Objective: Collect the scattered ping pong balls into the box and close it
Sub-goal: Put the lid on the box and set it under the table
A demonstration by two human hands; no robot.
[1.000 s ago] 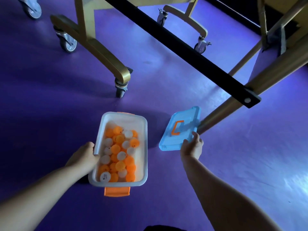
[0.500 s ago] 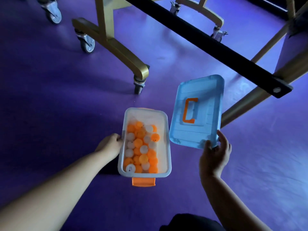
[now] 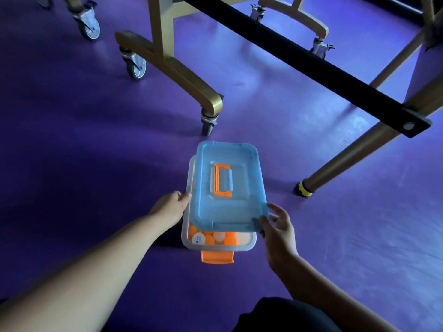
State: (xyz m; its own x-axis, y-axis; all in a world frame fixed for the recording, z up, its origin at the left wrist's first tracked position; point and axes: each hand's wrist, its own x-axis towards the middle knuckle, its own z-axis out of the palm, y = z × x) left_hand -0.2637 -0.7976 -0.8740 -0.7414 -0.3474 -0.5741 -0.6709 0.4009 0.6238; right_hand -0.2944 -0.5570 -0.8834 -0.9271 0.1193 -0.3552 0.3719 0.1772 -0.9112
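Observation:
A white plastic box (image 3: 217, 247) stands on the purple floor with an orange latch (image 3: 217, 257) at its near end. Orange and white ping pong balls (image 3: 219, 237) show in the uncovered near strip. A translucent blue lid (image 3: 227, 188) with an orange handle (image 3: 223, 180) hovers over the box, covering most of it and shifted a little right and away. My right hand (image 3: 275, 226) pinches the lid's near right corner. My left hand (image 3: 171, 207) holds the box's left wall, its fingers partly under the lid.
A gold table leg frame on caster wheels (image 3: 208, 122) stands just beyond the box. A black crossbar (image 3: 311, 63) runs diagonally overhead to the right, and a gold leg with a yellow foot (image 3: 305, 189) is planted right of the box. More wheels (image 3: 136, 65) stand farther left.
My right hand lifted the lid from the floor at the right and carried it left over the box. My left hand stayed on the box's left wall.

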